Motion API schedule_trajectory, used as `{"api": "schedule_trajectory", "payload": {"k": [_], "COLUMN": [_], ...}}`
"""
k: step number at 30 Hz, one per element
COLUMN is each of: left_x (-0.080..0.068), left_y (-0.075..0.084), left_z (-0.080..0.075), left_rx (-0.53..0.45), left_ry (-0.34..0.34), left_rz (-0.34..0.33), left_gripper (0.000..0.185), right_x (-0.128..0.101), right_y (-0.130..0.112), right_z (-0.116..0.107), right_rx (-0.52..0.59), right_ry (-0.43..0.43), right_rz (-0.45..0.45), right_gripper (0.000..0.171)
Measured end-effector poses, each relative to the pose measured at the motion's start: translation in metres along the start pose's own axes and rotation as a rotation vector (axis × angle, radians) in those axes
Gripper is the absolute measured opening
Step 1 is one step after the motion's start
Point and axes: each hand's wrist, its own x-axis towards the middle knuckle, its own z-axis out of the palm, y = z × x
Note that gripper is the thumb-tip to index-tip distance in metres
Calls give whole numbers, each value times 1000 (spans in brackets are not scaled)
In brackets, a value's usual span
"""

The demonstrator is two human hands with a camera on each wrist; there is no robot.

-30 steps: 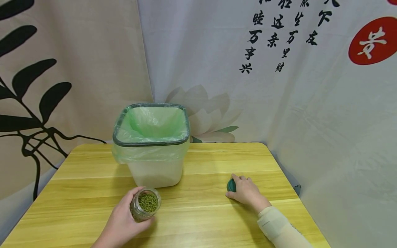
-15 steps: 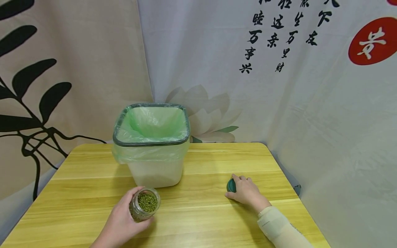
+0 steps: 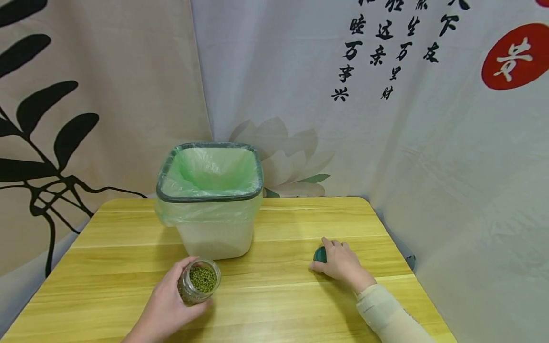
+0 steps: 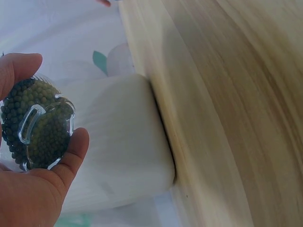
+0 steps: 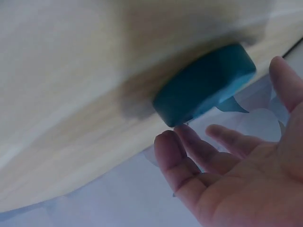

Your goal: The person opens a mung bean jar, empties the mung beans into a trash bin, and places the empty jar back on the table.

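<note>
The left hand [image 3: 170, 307] is clamped around a clear jar [image 3: 185, 291], before the bin [image 3: 218, 240]; a steady grip seems best, since the mouth is uncovered. The right hand [image 3: 342, 266] has its fingers apart, close about the lid [image 3: 319, 255] on the table [image 3: 274, 309]; whether they touch it, one cannot tell. Pinching by the rim should work well. The jar is smooth and rounded, the small green beans [image 3: 203, 278] grainy, the lid a low disc, the bin's liner [image 3: 206, 212] thin and wrinkled.

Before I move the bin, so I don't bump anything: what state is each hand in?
Left hand: holding the open glass jar of green beans.
Right hand: open beside the green lid, not gripping it; whether it touches is unclear.
</note>
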Motion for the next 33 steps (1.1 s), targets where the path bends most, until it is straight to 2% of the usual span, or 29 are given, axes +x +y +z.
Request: {"api": "schedule_trajectory", "payload": {"k": [4, 9, 13, 17, 22, 28, 33], "left_x": [1, 4, 6, 9, 15, 24, 33], "left_y": [1, 0, -1, -1, 1, 6, 14], "left_z": [-2, -6, -13, -25, -43, -70, -89], "left_rx": [-1, 49, 52, 29, 79, 84, 92], "left_ry": [10, 56, 44, 16, 73, 94, 109], "left_rz": [16, 48, 27, -1, 36, 19, 31], "left_gripper": [101, 102, 103, 103, 104, 103, 103], "right_x": [1, 0, -2, -6, -13, -17, -15], "right_y": [-5, -15, -24, -36, -56, -82, -103], "right_z": [-12, -30, -40, -51, -66, -82, -95], "right_rx": [0, 45, 81, 117, 172, 220, 265], "right_ry": [32, 111, 164, 198, 255, 388, 511], "right_rz": [-16, -58, -102, -152, -237, -370, -505], "right_gripper": [89, 77, 71, 67, 62, 54, 49]}}
